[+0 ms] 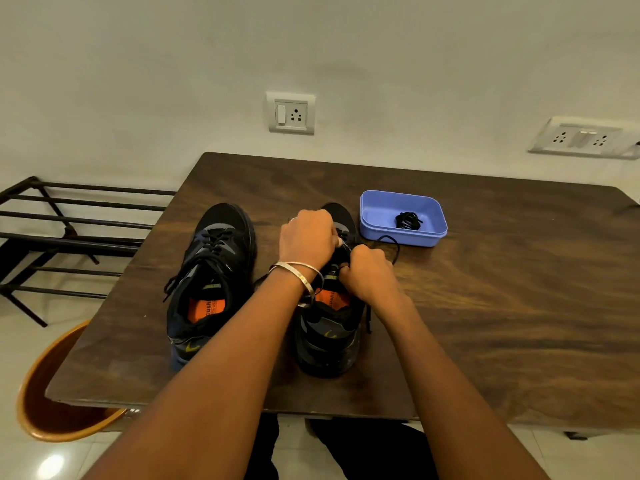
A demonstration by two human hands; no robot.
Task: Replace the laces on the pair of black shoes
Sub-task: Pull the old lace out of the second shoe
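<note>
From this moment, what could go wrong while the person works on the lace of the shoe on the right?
1. Both the left hand and the right hand crowd over the right shoe and hide its eyelets, so the lace might go through the wrong hole.
2. The loose lace runs toward the blue tray; a hard pull could perhaps drag against it.
3. The coiled lace in the tray looks bundled and may tangle when picked up.

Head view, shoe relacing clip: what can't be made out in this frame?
- Right-hand black shoe: eyelets and tongue hidden behind left hand and right hand.
- Thin black lace: exact grip unreadable, curled fingers cover it.
- Coiled black lace bundle in blue plastic tray: too small to count.
- Orange insole print in left-hand black shoe: cut off.
</note>
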